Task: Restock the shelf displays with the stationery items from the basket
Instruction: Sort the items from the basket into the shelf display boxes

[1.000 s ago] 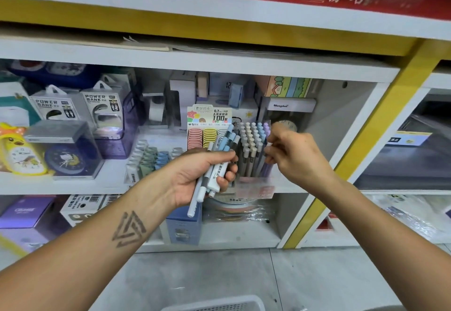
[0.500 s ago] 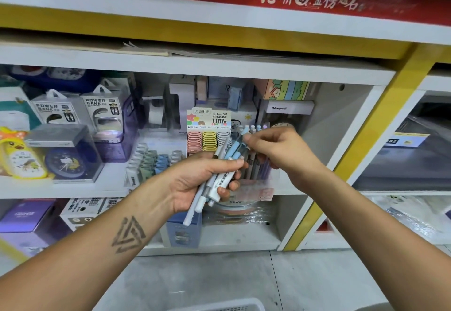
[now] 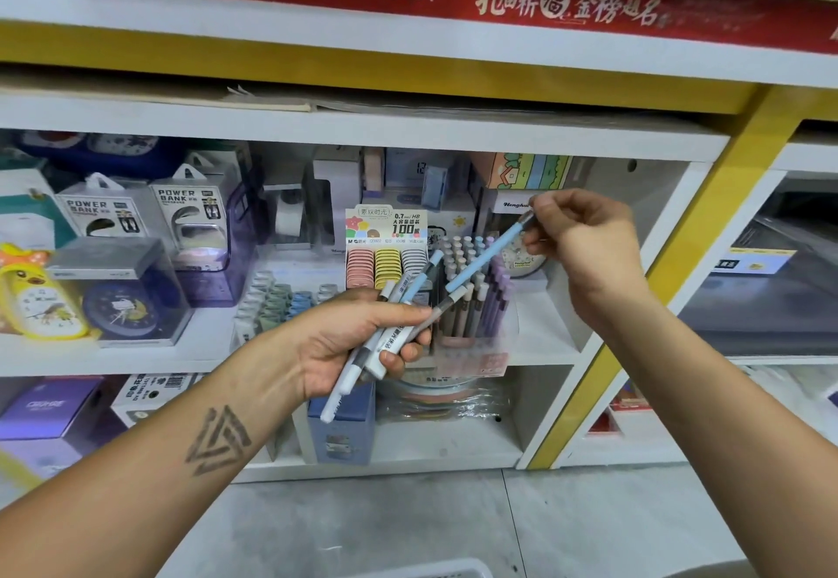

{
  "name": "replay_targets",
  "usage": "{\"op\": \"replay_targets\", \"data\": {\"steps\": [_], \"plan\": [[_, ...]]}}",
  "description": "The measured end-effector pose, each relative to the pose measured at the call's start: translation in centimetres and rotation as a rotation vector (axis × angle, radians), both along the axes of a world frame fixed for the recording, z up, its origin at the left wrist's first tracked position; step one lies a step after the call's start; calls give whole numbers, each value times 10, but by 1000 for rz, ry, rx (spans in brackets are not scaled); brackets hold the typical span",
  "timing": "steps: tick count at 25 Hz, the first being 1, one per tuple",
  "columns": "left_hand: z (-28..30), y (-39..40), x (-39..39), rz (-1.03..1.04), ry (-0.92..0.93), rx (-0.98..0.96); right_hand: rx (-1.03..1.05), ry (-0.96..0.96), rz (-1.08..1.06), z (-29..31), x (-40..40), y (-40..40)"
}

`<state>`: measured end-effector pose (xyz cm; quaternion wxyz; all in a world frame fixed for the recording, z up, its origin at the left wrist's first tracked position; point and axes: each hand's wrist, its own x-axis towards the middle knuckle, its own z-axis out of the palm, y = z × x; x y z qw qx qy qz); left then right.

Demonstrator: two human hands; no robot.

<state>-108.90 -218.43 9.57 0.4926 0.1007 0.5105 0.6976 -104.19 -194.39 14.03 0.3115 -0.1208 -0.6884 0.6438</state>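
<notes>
My right hand (image 3: 585,255) pinches one blue pen (image 3: 483,257); my left hand (image 3: 358,341) clasps the pen bundle (image 3: 385,337), which may slip while I seat it in the crowded pen holder (image 3: 471,301).

Shelf bay, access notes. Pen stand (image 3: 471,301): packed with upright pens, front right of the middle shelf (image 3: 544,350). Lead display (image 3: 385,251) stands just left of it, touching or nearly so. Left hand (image 3: 358,346), with its bundle of pens (image 3: 385,341), blocks the front approach. Open room: above the stand and to its right, toward the side wall (image 3: 653,214) (right hand (image 3: 585,251) occupies part). Clock boxes (image 3: 122,291) crowd the left.
</notes>
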Motion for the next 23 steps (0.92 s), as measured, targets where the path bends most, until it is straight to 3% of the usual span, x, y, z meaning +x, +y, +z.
{"op": "replay_targets", "data": {"steps": [5,10,14,23], "plan": [[0,4,1,54,10,-42,224,109,-34,5,7,9],[1,10,1,131,-19,-4,693,-139,54,-13,8,5],[0,12,-1,136,-39,13,989,-173,61,-27,5,1],[-1,10,-1,132,-46,28,1027,-147,39,-32,5,-1]]}}
